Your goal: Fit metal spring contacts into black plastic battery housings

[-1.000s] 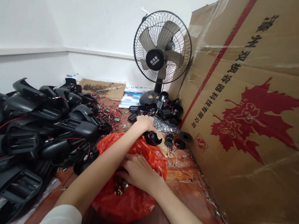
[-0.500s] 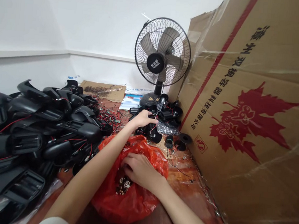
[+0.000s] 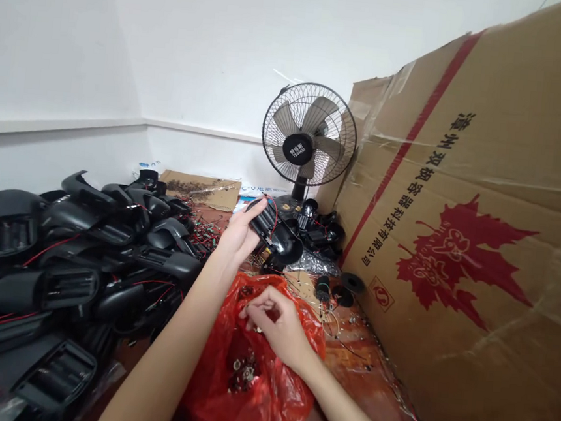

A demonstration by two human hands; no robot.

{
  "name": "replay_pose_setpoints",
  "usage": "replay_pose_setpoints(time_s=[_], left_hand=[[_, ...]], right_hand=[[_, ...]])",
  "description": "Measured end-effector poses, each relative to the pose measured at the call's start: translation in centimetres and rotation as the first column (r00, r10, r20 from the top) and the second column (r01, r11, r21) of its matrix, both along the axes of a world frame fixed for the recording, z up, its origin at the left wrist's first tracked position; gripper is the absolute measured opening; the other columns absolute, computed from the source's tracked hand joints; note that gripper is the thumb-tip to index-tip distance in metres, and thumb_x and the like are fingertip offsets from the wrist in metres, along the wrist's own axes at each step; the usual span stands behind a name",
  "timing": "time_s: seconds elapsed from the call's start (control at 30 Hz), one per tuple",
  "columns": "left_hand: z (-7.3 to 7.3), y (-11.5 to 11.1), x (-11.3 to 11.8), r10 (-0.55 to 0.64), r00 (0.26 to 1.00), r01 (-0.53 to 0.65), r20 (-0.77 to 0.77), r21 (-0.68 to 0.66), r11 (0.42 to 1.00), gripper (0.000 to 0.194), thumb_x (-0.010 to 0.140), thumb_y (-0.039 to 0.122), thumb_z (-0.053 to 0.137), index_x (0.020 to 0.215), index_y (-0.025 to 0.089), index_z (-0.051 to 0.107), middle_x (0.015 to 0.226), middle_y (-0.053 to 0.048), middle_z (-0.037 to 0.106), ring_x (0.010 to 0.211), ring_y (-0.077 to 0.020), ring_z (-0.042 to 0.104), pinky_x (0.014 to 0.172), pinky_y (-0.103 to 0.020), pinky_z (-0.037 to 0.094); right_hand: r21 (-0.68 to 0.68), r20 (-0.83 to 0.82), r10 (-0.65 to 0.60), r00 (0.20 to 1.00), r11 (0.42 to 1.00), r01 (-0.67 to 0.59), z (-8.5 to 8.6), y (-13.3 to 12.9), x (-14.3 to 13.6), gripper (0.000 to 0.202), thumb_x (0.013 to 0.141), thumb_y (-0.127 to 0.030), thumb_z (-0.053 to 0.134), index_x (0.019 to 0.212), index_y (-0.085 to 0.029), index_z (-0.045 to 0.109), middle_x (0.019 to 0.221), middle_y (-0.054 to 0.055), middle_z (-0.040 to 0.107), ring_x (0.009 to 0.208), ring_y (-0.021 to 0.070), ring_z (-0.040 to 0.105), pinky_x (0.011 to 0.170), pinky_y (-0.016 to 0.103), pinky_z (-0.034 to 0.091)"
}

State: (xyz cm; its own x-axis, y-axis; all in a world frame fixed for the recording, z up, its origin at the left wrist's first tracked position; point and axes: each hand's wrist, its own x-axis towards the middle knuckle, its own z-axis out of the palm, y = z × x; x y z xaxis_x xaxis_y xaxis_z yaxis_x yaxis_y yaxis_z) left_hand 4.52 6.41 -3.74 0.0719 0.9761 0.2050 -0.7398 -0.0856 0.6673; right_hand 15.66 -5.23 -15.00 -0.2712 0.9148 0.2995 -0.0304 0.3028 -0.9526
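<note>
My left hand (image 3: 242, 232) is wrapped round the end of a black plastic housing (image 3: 278, 236), which has a red wire and hangs tilted above the worktop. Over the red plastic bag (image 3: 288, 404), my right hand (image 3: 275, 325) has its fingertips pinched together; what is between them is too small to make out. Small metallic parts (image 3: 243, 372) lie inside the bag, below my right hand.
A heap of black housings (image 3: 68, 218) with red wires fills the left side. Behind stand a fan (image 3: 309, 134) and more housings (image 3: 328, 228). A large cardboard box (image 3: 444, 356) walls the right side, near black spools (image 3: 351, 283) and loose wires.
My left hand has lifted the black housing and tilted it into view. My right hand has risen out of the bag's parts with fingertips together. The view has shifted slightly.
</note>
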Motion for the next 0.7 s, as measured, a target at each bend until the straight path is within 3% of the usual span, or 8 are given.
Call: replay_pose_setpoints(time_s=[0.1,0.17,0.27,0.37,0.47,0.53,0.6,0.7], left_hand=[[1.4,-1.2,-1.0,0.010,1.000,-0.011,0.026,0.056,0.998,0.033,0.064,0.010,0.089,0.093,0.011,0.072,0.081,-0.001,0.074,0.074,-0.0101,0.069,0.079,-0.021,0.056],[2.2,-2.0,-1.6,0.070,0.997,-0.067,-0.014,0.154,0.986,0.040,0.062,0.010,0.090,0.098,0.013,0.073,0.087,-0.001,0.076,0.077,-0.0110,0.069,0.081,-0.022,0.056],[3.0,-3.3,-2.0,0.280,0.937,-0.168,-0.211,0.431,0.887,0.037,0.069,0.013,0.087,0.104,0.018,0.075,0.104,-0.003,0.077,0.093,-0.0134,0.071,0.090,-0.025,0.055],[3.5,-4.7,-1.7,0.593,0.724,-0.174,-0.352,0.739,0.651,0.025,0.085,0.011,0.075,0.108,0.020,0.074,0.110,-0.004,0.075,0.103,-0.0157,0.068,0.097,-0.031,0.054],[3.8,-5.9,-1.2,0.837,0.486,-0.051,-0.250,0.948,0.314,0.028,0.092,0.004,0.063,0.115,0.019,0.070,0.103,-0.004,0.073,0.099,-0.0163,0.065,0.106,-0.040,0.051],[3.9,-6.5,-1.1,0.900,0.405,0.053,-0.161,0.987,0.153,0.035,0.093,-0.001,0.055,0.120,0.017,0.066,0.101,-0.004,0.072,0.096,-0.0164,0.062,0.114,-0.047,0.046],[4.0,-7.1,-1.1,0.930,0.345,0.134,-0.126,0.987,0.083,0.040,0.093,-0.005,0.049,0.123,0.016,0.064,0.100,-0.004,0.071,0.097,-0.0174,0.060,0.119,-0.053,0.041],[4.1,-7.9,-1.0,0.961,0.259,0.215,-0.095,0.976,0.038,0.042,0.092,-0.005,0.044,0.125,0.014,0.062,0.100,-0.005,0.071,0.099,-0.0199,0.057,0.120,-0.057,0.039]], right_hand=[[0.085,-0.135,-0.203,0.970,0.973,0.216,0.3,0.4,0.5,0.018,0.096,-0.034,0.066,0.085,-0.020,0.061,0.078,0.001,0.070,0.064,0.0144,0.062,0.065,0.028,0.048],[0.172,-0.215,-0.386,0.897,0.889,0.424,1.3,0.9,1.1,0.018,0.095,-0.034,0.068,0.084,-0.020,0.062,0.075,0.000,0.068,0.062,0.0138,0.060,0.065,0.028,0.048],[0.160,-0.361,-0.509,0.782,0.792,0.589,4.1,2.1,2.2,0.020,0.091,-0.036,0.073,0.084,-0.020,0.062,0.074,-0.001,0.067,0.059,0.0127,0.059,0.060,0.026,0.046],[0.061,-0.438,-0.431,0.789,0.861,0.504,7.9,4.2,2.9,0.024,0.085,-0.038,0.078,0.092,-0.020,0.065,0.083,0.000,0.068,0.059,0.0110,0.058,0.056,0.025,0.044],[-0.031,-0.486,-0.235,0.842,0.967,0.252,11.1,6.5,2.9,0.027,0.074,-0.034,0.084,0.088,-0.019,0.068,0.079,-0.002,0.063,0.056,0.0083,0.051,0.051,0.022,0.038],[-0.064,-0.507,-0.142,0.850,0.990,0.127,12.4,7.5,2.5,0.024,0.069,-0.032,0.085,0.077,-0.018,0.067,0.069,-0.004,0.057,0.054,0.0085,0.046,0.048,0.021,0.036],[-0.094,-0.519,-0.113,0.847,0.993,0.075,13.2,7.9,2.0,0.024,0.068,-0.034,0.084,0.072,-0.019,0.067,0.066,-0.004,0.057,0.058,0.0109,0.051,0.051,0.022,0.042],[-0.148,-0.526,-0.102,0.844,0.989,0.027,13.4,7.3,1.7,0.027,0.074,-0.046,0.083,0.080,-0.022,0.073,0.081,0.000,0.070,0.078,0.0162,0.066,0.069,0.026,0.055]])
